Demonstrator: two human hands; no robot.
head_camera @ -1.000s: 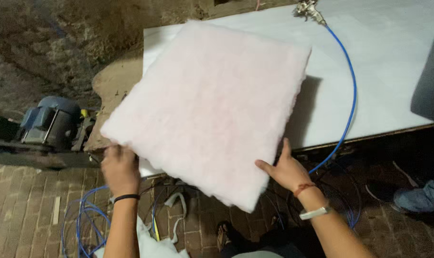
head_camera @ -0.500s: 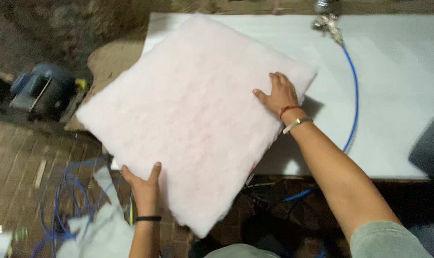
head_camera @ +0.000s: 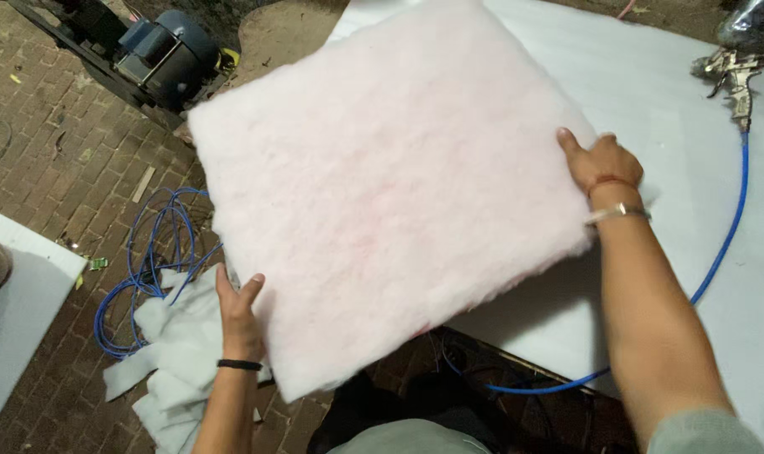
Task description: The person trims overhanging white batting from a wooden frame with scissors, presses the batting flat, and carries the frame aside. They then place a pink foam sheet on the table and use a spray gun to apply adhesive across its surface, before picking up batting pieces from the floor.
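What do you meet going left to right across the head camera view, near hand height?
Coiled blue hose → left hand → pink fibre pad → right hand → spray gun.

Single head view, looking steeply down, close over worktable point(head_camera: 676, 101).

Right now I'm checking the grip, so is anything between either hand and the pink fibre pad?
Nothing visible. The left hand grips the pink fibre pad at its near edge, the right hand at its right edge, both directly on it. The spray gun and blue hose lie apart on the white sheet.
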